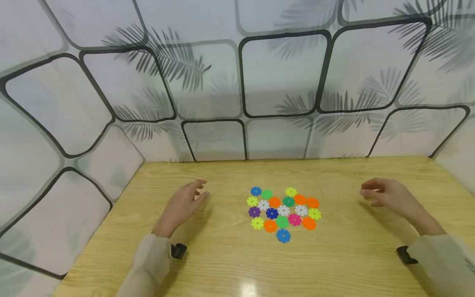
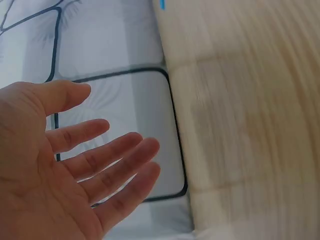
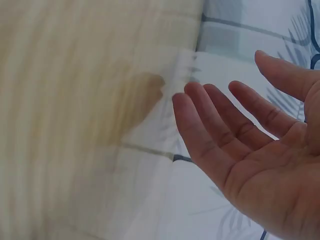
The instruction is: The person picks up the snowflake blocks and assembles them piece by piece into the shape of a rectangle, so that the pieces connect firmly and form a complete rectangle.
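Observation:
Several flat, notched plastic discs lie in a loose cluster mid-table in the head view, among them a purple disc (image 1: pixel 254 212), a pink disc (image 1: pixel 295 219) and a dark green disc (image 1: pixel 288 201). One blue disc (image 1: pixel 283 236) sits at the cluster's near edge. To the left of them hovers my left hand (image 1: pixel 184 205), its fingers relaxed and holding nothing. My right hand (image 1: pixel 389 198) is over the table on the right, apart from the discs. Both wrist views show bare palms, the left hand (image 2: pixel 95 165) and the right hand (image 3: pixel 255 145) with loosely bent fingers.
A wood-grain table (image 1: pixel 222 264) spans the view, backed by a wall (image 1: pixel 211 140) with dark line frames and leaf prints. Another wall (image 1: pixel 33 198) stands along the left side. Dark straps with small boxes, such as the left one (image 1: pixel 179 251), are on both wrists.

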The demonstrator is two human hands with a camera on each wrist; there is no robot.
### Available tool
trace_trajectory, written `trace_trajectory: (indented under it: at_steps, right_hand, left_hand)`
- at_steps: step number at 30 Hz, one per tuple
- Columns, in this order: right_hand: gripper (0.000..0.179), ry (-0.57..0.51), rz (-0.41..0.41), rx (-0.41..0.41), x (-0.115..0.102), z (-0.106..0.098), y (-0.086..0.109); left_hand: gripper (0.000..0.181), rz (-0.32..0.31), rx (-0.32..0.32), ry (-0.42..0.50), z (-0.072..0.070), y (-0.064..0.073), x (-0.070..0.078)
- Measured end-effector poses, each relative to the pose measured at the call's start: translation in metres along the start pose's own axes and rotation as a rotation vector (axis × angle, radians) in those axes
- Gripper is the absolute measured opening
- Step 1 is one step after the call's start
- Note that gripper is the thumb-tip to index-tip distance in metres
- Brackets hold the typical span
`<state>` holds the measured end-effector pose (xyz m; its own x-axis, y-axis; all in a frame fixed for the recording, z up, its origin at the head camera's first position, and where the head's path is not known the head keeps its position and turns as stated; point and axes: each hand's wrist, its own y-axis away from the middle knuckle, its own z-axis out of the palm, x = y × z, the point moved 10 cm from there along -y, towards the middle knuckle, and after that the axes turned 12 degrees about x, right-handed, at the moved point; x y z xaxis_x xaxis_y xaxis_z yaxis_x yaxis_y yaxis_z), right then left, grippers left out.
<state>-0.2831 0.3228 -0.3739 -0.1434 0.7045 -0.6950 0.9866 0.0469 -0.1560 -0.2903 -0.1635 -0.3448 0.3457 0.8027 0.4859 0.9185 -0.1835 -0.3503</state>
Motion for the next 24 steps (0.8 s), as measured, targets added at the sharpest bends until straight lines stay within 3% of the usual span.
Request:
trace_trajectory:
  at_steps: [3,8,24]
  right_hand:
    - [0.047,-0.105,0.050,-0.033,-0.004,0.007,-0.006]
    - [0.049,-0.217,0.083,-0.045,-0.015,0.018,-0.016]
    - [0.047,-0.326,0.110,-0.118,-0.037,0.057,-0.037]
  left_hand:
    - [0.044,-0.054,-0.050,0.133,0.009,-0.005,0.001]
    - [0.037,-0.069,-0.059,0.184,0.020,-0.011,0.004]
    - [0.035,-0.149,-0.105,0.403,0.043,-0.025,0.000]
